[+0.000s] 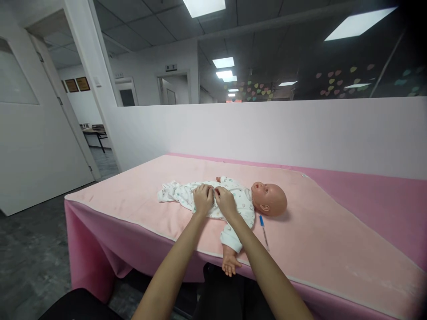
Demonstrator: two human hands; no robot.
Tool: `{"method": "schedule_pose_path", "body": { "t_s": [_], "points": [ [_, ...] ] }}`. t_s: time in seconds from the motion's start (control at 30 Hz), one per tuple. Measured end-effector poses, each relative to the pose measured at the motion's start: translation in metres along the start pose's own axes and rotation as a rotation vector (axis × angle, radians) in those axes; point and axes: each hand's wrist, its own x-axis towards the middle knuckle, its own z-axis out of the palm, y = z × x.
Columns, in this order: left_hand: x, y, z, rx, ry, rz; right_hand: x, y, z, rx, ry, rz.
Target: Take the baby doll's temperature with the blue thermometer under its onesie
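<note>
A baby doll (269, 198) lies on its back on a pink blanket (140, 195), head to the right. It wears a white printed romper (180, 194). My left hand (202, 199) and my right hand (225, 201) meet over the doll's belly, fingers curled and pinching the romper's front. One doll arm reaches toward me, its hand (230, 265) hanging over the table's near edge.
A blue-capped pen (263, 230) lies on the blanket just below the doll's head. The pink-covered table (383, 195) runs along a white partition wall (300, 133). An open doorway (90, 133) and grey floor (30, 258) are at the left.
</note>
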Motion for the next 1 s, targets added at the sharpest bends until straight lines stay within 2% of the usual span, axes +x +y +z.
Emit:
{"method": "schedule_pose_path", "body": {
  "t_s": [0.2,0.33,0.53,0.87,1.0],
  "points": [
    [0.001,-0.004,0.003,-0.006,-0.008,-0.024,0.014,-0.002,0.008,-0.083,-0.014,0.119],
    [0.004,-0.005,0.003,-0.019,-0.043,-0.048,0.012,-0.003,0.014,-0.079,0.048,0.176],
    [0.006,-0.004,0.003,-0.031,-0.071,-0.052,0.006,0.0,0.017,-0.036,0.101,0.118],
    [0.012,-0.01,0.008,-0.082,-0.086,-0.156,0.007,0.002,0.013,-0.006,0.034,-0.043],
    [0.016,-0.012,0.006,-0.208,-0.147,-0.198,0.009,-0.001,0.011,-0.006,0.116,0.012]
  ]
}}
